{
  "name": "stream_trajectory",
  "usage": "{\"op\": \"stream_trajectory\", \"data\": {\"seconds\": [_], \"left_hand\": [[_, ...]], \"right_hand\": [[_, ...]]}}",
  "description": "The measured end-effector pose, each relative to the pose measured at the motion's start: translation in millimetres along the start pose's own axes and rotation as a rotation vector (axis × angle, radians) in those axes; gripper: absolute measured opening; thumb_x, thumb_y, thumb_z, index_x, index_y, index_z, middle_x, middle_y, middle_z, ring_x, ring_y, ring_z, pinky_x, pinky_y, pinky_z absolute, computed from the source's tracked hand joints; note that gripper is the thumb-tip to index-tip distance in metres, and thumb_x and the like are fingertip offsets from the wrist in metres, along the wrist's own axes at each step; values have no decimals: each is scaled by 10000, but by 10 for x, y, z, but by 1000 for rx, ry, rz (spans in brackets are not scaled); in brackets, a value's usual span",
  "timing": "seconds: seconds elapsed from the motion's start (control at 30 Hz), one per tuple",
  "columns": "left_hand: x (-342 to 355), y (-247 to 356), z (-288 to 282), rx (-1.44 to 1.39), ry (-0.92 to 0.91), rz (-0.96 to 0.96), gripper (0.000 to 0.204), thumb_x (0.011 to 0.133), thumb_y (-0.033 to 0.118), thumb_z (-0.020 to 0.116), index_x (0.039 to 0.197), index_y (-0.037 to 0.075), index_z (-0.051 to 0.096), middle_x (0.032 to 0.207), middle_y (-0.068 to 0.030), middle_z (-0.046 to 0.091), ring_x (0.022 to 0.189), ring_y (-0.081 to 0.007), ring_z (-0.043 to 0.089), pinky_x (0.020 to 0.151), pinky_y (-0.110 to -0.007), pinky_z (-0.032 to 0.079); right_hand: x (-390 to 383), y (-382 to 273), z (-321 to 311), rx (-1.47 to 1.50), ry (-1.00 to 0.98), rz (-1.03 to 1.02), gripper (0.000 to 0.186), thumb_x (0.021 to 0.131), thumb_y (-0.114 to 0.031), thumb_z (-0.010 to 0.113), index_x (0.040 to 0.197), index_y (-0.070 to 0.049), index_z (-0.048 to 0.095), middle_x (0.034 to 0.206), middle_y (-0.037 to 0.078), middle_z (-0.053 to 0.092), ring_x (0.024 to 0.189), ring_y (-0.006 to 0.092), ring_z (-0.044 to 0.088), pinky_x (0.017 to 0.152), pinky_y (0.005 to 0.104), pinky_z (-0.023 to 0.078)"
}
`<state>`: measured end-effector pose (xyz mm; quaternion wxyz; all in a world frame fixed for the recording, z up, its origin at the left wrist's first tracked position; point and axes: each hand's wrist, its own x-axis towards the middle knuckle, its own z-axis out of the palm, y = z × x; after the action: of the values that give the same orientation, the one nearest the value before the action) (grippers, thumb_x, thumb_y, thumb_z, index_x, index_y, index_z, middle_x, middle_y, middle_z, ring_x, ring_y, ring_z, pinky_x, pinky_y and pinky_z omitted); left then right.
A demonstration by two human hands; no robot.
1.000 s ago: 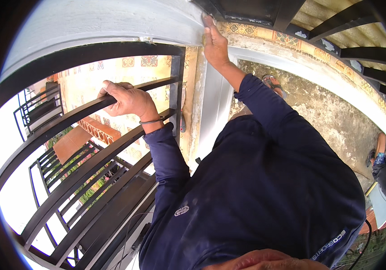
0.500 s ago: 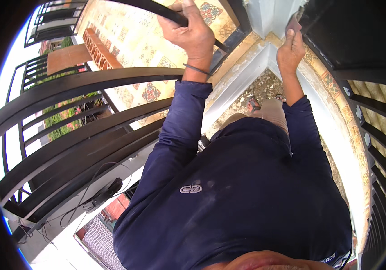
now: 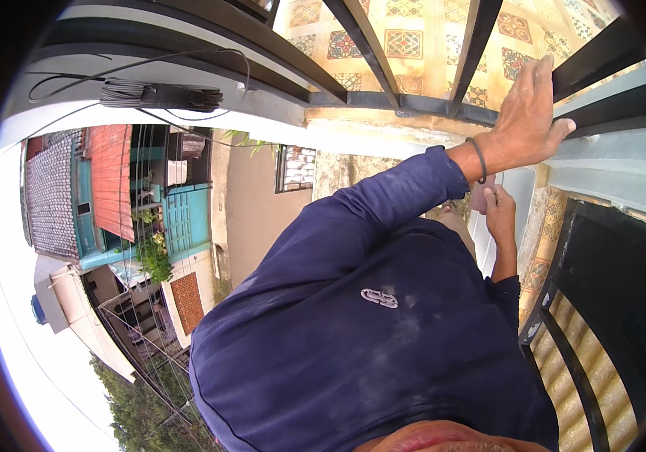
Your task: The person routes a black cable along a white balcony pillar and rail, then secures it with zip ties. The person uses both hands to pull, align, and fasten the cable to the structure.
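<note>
Pinching a brown sheet (image 3: 479,201) in my right hand (image 3: 500,214), I hold my left hand (image 3: 526,120) unclenched, fingers extended, beside black bars (image 3: 600,59); contact is unclear.

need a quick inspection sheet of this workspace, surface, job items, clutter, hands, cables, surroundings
Surface: pale painted ledge beside the dark bars; patterned tile floor beyond them
Job's things: brownish sheet, partly hidden
Clutter: black cable bundle near the bars
Left hand: fingers extended, thumb apart, at a dark bar; contact unclear
Right hand: holding the brownish sheet
Cables: loose loops around the bundle
Surroundings: dark panel at lower right; red roof and trees on the left
</note>
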<state>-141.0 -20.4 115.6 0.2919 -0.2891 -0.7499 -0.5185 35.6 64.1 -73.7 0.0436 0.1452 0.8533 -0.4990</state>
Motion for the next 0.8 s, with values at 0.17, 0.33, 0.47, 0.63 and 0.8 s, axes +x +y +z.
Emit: {"op": "stream_trajectory", "data": {"seconds": [0.17,0.33,0.47,0.63,0.8], "left_hand": [[-355,769,-1065,-277,-353,74,480,869,104,793,1271,-80,606,824,-137,699,684,-311,690,665,-388,564],[-202,1895,-1585,-107,119,218,326,707,135,744,1008,10,742,755,-61,640,590,-173,594,555,-290,492],[-316,1951,-2016,109,189,324,363,801,330,743,1102,147,828,758,1,633,558,-117,553,532,-242,517],[-852,1555,-2678,-82,418,557,360,1050,310,564,1331,101,646,899,-49,600,696,-173,598,681,-341,565],[-1511,551,-2757,-232,490,-667,637,1031,342,725,1490,-38,501,1255,-179,650,1148,-264,653,1040,-425,523]], "right_hand": [[297,-639,-43,-45,-387,-308,250,1050,-192,627,1178,9,702,961,235,754,941,437,721,868,536,535],[453,-1257,287,-446,-629,-426,268,1049,-227,593,1083,18,695,1002,266,749,980,480,707,862,569,534],[364,-1391,508,-397,-710,-543,277,1058,-259,602,1133,0,664,952,315,699,935,541,650,824,581,500],[86,-1346,455,-196,-652,-436,229,1057,-184,642,1151,19,695,906,217,744,841,341,721,767,441,533],[-98,-1580,355,340,-710,-188,170,1061,-120,698,1134,31,729,943,50,751,864,87,664,763,286,521]]}}
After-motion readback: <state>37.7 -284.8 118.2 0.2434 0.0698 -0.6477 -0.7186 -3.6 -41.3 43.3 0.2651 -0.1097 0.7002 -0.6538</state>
